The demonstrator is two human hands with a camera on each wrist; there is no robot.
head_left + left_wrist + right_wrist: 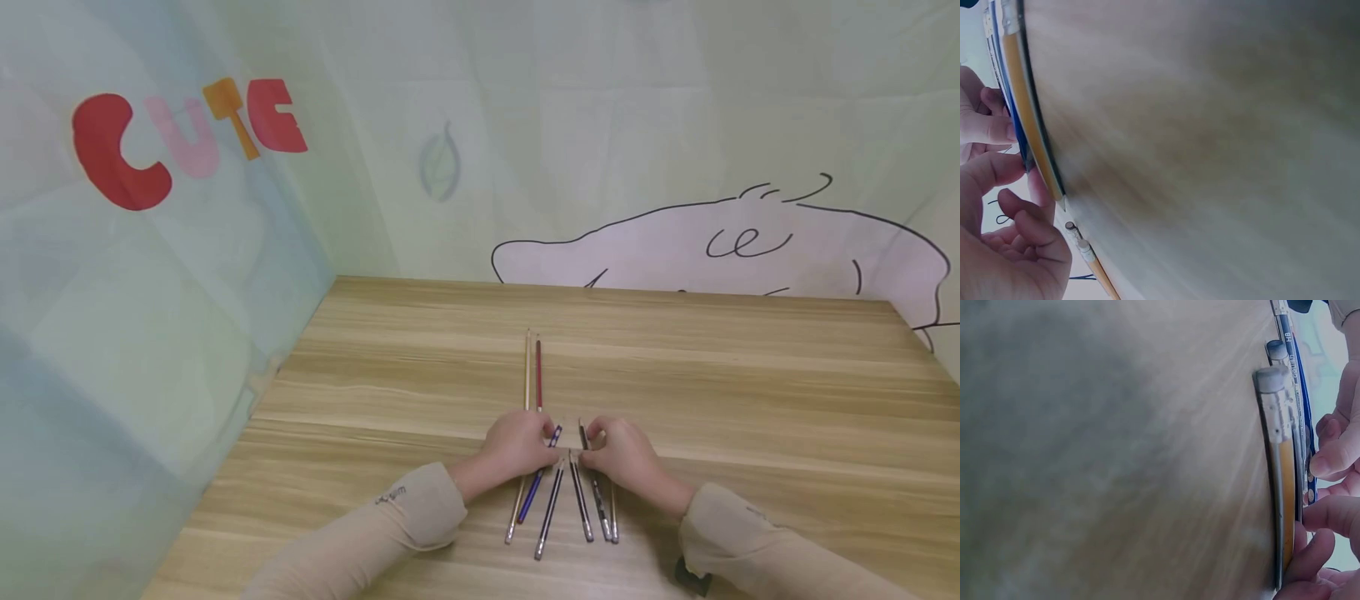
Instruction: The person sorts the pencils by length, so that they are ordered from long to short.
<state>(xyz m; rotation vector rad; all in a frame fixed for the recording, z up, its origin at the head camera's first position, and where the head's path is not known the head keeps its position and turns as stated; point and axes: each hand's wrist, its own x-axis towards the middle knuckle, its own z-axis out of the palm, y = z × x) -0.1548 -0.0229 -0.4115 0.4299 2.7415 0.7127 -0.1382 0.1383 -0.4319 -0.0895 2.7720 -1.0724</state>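
Observation:
Several pencils lie fanned out on the wooden table in the head view. My left hand point(517, 443) pinches the pointed end of a dark striped pencil point(550, 510); a blue pencil point(530, 500) and a plain wood pencil point(513, 521) pass beneath that hand. Close by on the right, my right hand point(630, 457) pinches the tip of another dark pencil point(582, 507). A black patterned pencil point(598, 498) and a wood-coloured pencil point(614, 521) lie beside its fingers. In the right wrist view, a yellow pencil point(1286, 506) partly hides the pinched one.
Beyond the left hand, a wood-coloured pencil point(527, 367) and a red pencil point(538, 375) point toward the far side. The wooden table point(750, 375) ends at a printed cloth backdrop point(390, 192). Something dark point(692, 577) sits under the right sleeve.

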